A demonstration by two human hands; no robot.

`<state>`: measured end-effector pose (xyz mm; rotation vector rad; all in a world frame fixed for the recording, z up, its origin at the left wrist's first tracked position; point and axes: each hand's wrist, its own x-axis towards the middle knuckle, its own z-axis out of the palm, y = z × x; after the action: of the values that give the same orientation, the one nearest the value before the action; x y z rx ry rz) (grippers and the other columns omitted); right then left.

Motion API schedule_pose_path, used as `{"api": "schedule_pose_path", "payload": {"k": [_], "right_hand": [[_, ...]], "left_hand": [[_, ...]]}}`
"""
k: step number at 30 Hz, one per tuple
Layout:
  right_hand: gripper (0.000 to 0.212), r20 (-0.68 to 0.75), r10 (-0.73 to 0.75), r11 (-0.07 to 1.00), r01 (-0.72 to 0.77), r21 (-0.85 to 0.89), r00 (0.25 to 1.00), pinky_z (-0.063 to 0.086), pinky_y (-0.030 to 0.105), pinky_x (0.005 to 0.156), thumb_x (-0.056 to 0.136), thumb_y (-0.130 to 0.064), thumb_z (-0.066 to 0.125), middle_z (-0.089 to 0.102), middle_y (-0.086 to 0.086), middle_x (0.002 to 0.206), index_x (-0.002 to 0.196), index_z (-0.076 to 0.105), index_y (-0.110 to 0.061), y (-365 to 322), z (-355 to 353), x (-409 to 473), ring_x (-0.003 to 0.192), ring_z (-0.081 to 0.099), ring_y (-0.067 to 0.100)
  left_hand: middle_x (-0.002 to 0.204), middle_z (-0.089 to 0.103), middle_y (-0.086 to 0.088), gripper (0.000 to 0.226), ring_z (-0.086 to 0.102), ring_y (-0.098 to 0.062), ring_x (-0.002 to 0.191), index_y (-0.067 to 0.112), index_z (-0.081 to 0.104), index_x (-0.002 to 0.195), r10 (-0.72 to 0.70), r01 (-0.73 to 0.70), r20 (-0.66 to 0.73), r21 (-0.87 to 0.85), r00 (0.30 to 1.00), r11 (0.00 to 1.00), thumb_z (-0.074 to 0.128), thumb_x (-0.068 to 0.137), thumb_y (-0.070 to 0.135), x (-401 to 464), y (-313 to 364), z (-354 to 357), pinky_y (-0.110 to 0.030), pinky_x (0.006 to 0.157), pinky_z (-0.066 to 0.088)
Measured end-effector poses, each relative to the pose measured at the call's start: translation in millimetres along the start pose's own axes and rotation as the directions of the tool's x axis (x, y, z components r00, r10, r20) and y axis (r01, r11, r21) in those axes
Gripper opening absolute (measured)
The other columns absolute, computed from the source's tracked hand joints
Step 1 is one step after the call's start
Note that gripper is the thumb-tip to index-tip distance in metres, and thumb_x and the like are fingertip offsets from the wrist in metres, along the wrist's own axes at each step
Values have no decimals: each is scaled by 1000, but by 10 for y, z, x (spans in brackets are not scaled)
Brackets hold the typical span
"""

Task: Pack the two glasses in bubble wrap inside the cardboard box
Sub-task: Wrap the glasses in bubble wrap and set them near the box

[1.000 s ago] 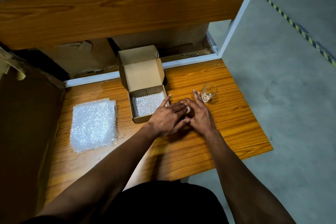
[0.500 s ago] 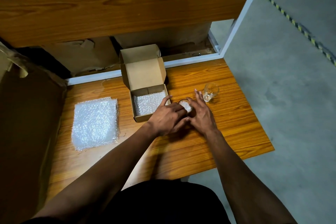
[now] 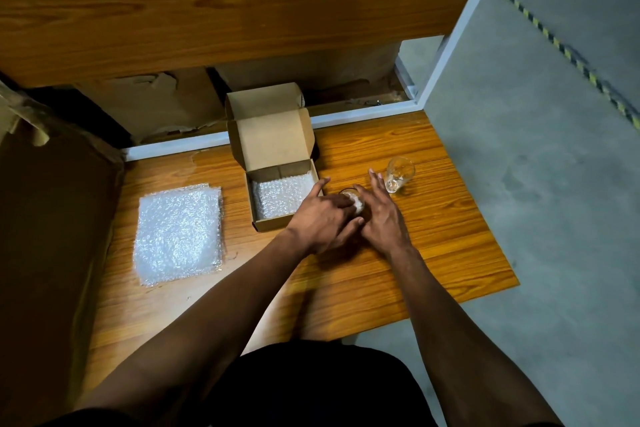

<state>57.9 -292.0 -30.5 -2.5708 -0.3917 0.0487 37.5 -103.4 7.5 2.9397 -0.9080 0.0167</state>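
Wrapping the first glass [image 3: 355, 205], by the look of it: both hands close round it on the surface [image 3: 433, 253], just right of the cardboard box [image 3: 277, 224]. Left hand [image 3: 320, 217] over the top, fingers laid on a white wad of bubble wrap at the glass's mouth, thumb spread toward the box. Right hand [image 3: 382, 218] cupped against the far side, fingers fairly straight; whether gripping or only steadying cannot be told. Box open, lid up, floor already lined with bubble wrap. Second glass [image 3: 398, 174] bare and upright, just beyond the right fingertips. Spare bubble wrap sheets [image 3: 178, 234] stacked well to the left. Next, probably: finish tucking, lift the bundle into the box, then fetch a sheet for the second glass, without knocking it.
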Motion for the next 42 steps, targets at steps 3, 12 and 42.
{"api": "schedule_pose_path", "payload": {"k": [3, 12, 42], "right_hand": [[82, 3, -6, 1000, 6, 1, 1000, 32, 41, 124, 79, -6, 77, 8, -1, 175, 154, 49, -21, 14, 3, -2, 161, 4, 18], [59, 5, -31, 988, 30, 153, 1000, 56, 35, 83, 72, -39, 85, 71, 1, 111, 125, 63, -22, -110, 9, -99, 101, 67, 23], [45, 203, -247, 949, 195, 247, 947, 55, 18, 61, 88, -70, 62, 70, -15, 76, 108, 71, -31, -936, 594, -214, 64, 65, -1]], "left_hand": [[131, 71, 3, 64, 64, -18, 126, 26, 73, 122, 41, -41, 13, -30, 999, 999, 20, 104, 56, 44, -85, -32, -54, 127, 15], [141, 52, -7, 76, 57, -31, 124, 15, 48, 150, -241, 206, -16, -467, 970, 860, 71, 92, 59, -222, -153, 72, -43, 96, 54], [130, 54, -5, 71, 51, -24, 119, 17, 47, 151, -456, 415, -183, -223, 871, 882, 43, 101, 67, -1674, -585, 57, -43, 97, 43]]}}
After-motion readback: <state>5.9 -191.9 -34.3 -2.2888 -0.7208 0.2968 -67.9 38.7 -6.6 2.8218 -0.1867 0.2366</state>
